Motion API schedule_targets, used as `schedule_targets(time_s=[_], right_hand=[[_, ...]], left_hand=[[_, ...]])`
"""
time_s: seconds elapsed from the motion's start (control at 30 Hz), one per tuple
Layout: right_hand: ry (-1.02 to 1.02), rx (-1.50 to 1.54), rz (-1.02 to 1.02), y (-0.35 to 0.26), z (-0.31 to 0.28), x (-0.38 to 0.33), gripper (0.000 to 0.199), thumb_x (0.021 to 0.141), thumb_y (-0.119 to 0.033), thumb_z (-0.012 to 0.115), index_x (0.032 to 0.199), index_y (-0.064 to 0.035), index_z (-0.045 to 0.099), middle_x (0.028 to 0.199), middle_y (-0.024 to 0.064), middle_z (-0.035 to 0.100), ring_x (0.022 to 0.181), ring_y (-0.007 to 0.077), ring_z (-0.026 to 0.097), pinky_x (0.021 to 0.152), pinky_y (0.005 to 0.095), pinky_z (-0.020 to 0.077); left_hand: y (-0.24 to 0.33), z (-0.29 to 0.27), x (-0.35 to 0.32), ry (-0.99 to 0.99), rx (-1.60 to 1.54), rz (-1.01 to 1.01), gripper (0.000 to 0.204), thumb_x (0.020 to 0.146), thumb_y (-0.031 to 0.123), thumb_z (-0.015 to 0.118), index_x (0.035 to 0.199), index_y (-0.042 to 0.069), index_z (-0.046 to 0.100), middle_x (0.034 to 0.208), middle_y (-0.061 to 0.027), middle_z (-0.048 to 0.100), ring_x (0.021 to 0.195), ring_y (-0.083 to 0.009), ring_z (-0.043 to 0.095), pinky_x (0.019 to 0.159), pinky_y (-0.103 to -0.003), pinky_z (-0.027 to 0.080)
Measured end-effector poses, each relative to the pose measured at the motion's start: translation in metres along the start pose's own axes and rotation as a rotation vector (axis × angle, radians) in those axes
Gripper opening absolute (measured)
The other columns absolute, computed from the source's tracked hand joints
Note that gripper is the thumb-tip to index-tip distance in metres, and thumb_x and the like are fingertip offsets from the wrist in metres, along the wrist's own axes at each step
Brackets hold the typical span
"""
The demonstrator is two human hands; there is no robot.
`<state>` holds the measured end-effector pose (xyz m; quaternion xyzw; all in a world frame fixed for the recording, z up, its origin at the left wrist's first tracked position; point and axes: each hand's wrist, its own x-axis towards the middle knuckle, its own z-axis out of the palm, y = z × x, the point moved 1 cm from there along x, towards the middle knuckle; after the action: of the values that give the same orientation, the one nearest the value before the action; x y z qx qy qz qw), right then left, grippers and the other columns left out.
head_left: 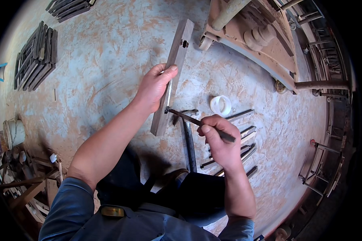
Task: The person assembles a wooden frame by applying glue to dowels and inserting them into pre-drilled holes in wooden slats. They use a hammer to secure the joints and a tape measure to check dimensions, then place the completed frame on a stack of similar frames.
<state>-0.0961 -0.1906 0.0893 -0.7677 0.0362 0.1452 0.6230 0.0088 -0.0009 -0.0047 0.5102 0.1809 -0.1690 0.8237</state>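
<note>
Where the pale blue, brown-smeared floor [108,52] spreads across the room, one wheeled wooden cart [275,57] stands at the upper right, carrying offcuts and round wooden pieces. Two stacks of dark wooden frames [36,58] lie at the upper left, their frames too overlapped to count, and one whitish bucket [15,133] sits near the left edge beside a jumble of timber [30,195]. One wooden bar [179,56] is held slantwise above the floor, in front of the person. One claw hammer [189,140] lies below it, near the feet. The two hands are well apart: the left hand [153,89] is clamped around the bar's middle, thumb across its upper face, while the right hand [221,136] is closed around one thin dark rod [186,117] that slopes toward the bar. Several narrow strips [241,115] lie on the floor to the right, partly hidden, so their number cannot be told. Beyond the right hand sits one white round tub [220,105]. Smallest are two dark openings [184,43] in the bar; the rod's tip meets the lower, though whether it goes inside cannot be told.
</note>
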Motion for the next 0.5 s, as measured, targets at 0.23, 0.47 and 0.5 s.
schedule_targets(time_s=[0.23, 0.47, 0.5], right_hand=[[-0.025, -0.263, -0.276, -0.007, 0.003, -0.002, 0.013, 0.083, -0.005, 0.069, 0.094, 0.0005, 0.065, 0.083, 0.0126, 0.063, 0.075, 0.025, 0.063, 0.068, 0.0321, 0.0497], [0.023, -0.206, -0.244, -0.006, 0.004, 0.0, 0.011, 0.082, -0.002, 0.068, 0.092, 0.0017, 0.066, 0.083, 0.0133, 0.064, 0.074, 0.0252, 0.063, 0.068, 0.0315, 0.0494], [0.044, -0.159, -0.145, -0.006, -0.003, -0.002, 0.009, 0.084, -0.001, 0.066, 0.093, 0.0024, 0.065, 0.082, 0.01, 0.065, 0.074, 0.019, 0.062, 0.069, 0.0293, 0.0492]], left_hand=[[0.002, 0.0, -0.005, 0.036, 0.074, 0.063, 0.03, 0.091, 0.026, 0.067, 0.109, 0.004, 0.055, 0.093, -0.0034, 0.059, 0.085, -0.0128, 0.058, 0.07, -0.03, 0.052], [0.006, -0.002, -0.005, 0.107, 0.117, 0.062, 0.035, 0.091, 0.025, 0.066, 0.115, 0.003, 0.054, 0.098, -0.0063, 0.06, 0.091, -0.0146, 0.058, 0.077, -0.032, 0.052], [0.006, -0.003, -0.004, 0.065, 0.068, 0.023, 0.035, 0.091, 0.027, 0.064, 0.115, 0.003, 0.054, 0.097, -0.0069, 0.061, 0.089, -0.0155, 0.059, 0.076, -0.032, 0.052]])
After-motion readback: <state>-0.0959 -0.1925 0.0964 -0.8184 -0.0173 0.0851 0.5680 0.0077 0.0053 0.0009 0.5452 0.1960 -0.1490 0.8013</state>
